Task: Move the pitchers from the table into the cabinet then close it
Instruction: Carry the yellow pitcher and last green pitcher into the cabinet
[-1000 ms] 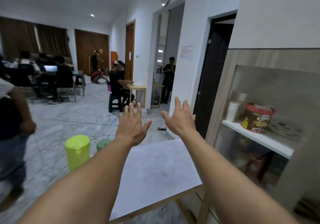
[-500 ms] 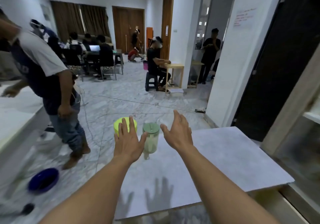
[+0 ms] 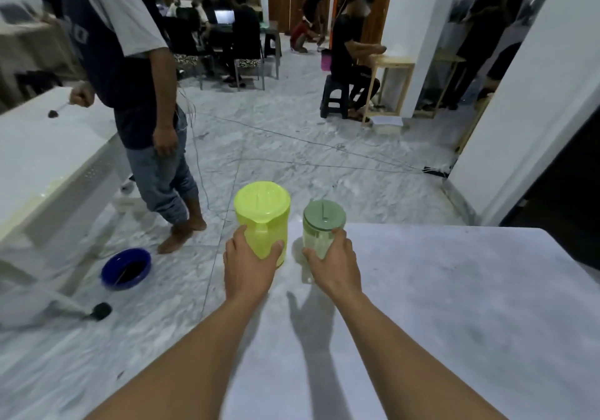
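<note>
Change since half a second ago: both my hands have gone from open, spread above the table, to wrapped on the two pitchers.
Left hand (image 3: 248, 265): fingers curled around the lower body of the yellow-green pitcher (image 3: 263, 221), thumb on the near right side; gripping it.
Right hand (image 3: 334, 262): closed around the lower body of the clear pitcher (image 3: 321, 229), thumb on the left, fingers on the right.
Pitcher position: both stand upright at the far left edge of the table (image 3: 438, 306), side by side, a small gap between them.
Task meaning: I judge the grasp made and the lift not yet begun; the cabinet is out of view.
Yellow-green pitcher: translucent, taller, matching lid on.
Clear pitcher: shorter, see-through wall, grey-green lid (image 3: 324, 215) on; contents cannot be told.
</note>
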Demonstrator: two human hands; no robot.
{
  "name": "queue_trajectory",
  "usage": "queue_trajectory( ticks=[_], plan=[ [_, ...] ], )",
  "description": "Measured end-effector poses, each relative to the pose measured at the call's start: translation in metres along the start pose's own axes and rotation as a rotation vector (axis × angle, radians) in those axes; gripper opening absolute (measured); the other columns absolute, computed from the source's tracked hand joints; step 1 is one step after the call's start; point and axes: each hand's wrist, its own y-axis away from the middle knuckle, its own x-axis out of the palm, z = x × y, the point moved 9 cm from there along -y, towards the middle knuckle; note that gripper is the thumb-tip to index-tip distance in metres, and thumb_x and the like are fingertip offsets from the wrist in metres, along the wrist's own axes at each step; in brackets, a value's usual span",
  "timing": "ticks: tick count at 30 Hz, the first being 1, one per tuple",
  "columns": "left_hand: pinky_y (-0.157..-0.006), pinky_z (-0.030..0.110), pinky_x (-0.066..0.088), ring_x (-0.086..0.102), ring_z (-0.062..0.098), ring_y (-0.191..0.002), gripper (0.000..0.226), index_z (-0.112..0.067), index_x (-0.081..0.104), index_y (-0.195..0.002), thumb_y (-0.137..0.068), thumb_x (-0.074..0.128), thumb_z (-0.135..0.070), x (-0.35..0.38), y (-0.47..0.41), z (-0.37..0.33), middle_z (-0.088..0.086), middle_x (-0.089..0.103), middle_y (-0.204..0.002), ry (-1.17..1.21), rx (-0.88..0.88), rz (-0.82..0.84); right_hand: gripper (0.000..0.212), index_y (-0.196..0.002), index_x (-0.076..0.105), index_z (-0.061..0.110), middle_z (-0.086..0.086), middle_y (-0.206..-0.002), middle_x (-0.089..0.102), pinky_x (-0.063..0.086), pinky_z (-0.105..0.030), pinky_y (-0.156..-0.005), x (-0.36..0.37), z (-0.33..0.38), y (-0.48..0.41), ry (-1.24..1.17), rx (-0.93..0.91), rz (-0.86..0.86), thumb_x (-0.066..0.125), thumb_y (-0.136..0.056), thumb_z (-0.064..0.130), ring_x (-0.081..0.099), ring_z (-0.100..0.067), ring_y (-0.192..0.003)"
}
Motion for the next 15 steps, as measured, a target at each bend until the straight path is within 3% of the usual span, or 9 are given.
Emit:
queue_trajectory(
  ticks=[2,5,9,12,15],
  plan=[
    [-0.093,0.041,0.047,0.055,0.026,-0.118,0.073,-0.024,0.047,-0.129,-0.071,0.073,-0.06,0.014,-0.008,0.015,0.006,0.056,-0.131,0.126,-0.18,-0.006,0.073,-0.145,0.031,0.015,-0.01,-0.139,0.05,0.046,-0.048,-0.098,0.019,-0.014,-0.01,0.034,0.05,0.038,0.062,-0.089,0.049,0.047,-0.037,-0.129],
    [-0.088,0.04,0.051,0.062,0.024,-0.102,0.061,-0.023,0.056,-0.111,-0.066,0.075,-0.061,0.027,-0.019,0.026,0.002,0.067,-0.113,0.196,-0.271,-0.007,0.067,-0.138,0.037,0.015,-0.007,-0.135,0.055,0.046,-0.049,-0.097,0.038,-0.032,-0.021,-0.018,0.137,0.029,0.064,-0.088,0.049,0.047,-0.036,-0.127],
    [-0.08,0.041,0.05,0.061,0.028,-0.095,0.046,-0.023,0.06,-0.1,-0.076,0.065,-0.062,0.032,-0.028,0.023,0.001,0.067,-0.097,0.167,-0.234,-0.037,0.057,-0.127,0.048,0.015,-0.009,-0.125,0.063,0.049,-0.047,-0.094,0.052,-0.043,-0.039,-0.215,0.245,-0.008,0.068,-0.085,0.048,0.053,-0.036,-0.121],
    [-0.081,0.041,0.049,0.06,0.033,-0.099,0.04,-0.02,0.059,-0.102,-0.086,0.057,-0.056,0.033,-0.033,0.016,0.008,0.067,-0.102,0.119,-0.151,-0.074,0.047,-0.119,0.058,0.015,-0.009,-0.116,0.067,0.048,-0.045,-0.093,0.063,-0.048,-0.05,-0.261,0.25,0.007,0.067,-0.087,0.048,0.051,-0.037,-0.12],
    [-0.08,0.04,0.048,0.061,0.035,-0.098,0.038,-0.015,0.065,-0.098,-0.089,0.056,-0.051,0.04,-0.041,0.014,0.011,0.07,-0.1,0.132,-0.139,-0.067,0.042,-0.123,0.058,0.015,-0.01,-0.119,0.066,0.042,-0.043,-0.094,0.069,-0.054,-0.057,-0.303,0.275,0.025,0.064,-0.092,0.042,0.043,-0.037,-0.125]
  ],
)
